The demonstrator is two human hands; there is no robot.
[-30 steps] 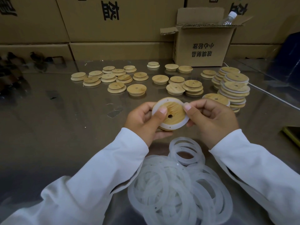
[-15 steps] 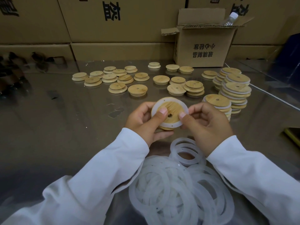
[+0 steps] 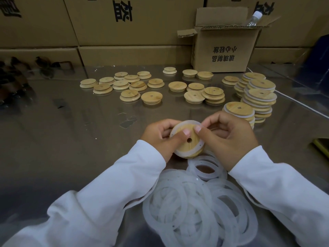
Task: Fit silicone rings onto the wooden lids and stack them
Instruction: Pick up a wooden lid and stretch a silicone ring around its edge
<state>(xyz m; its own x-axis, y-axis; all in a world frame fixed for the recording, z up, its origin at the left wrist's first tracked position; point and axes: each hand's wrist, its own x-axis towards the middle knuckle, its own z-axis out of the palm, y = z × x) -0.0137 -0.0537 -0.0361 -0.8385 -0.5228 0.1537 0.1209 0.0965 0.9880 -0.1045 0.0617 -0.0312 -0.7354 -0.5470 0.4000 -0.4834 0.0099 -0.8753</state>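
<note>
loose silicone rings lie heaped nearest on the worktop. just beyond, the left hand and right hand both pinch one wooden lid, thumbs on its face, fingers curled behind. a ring sits round its rim, seating judged incomplete. risk: uneven thumb pressure could twist the ring or pop it off. farther right, finished stacks look uneven and could topple if nudged. bare lids lie beyond.
</note>
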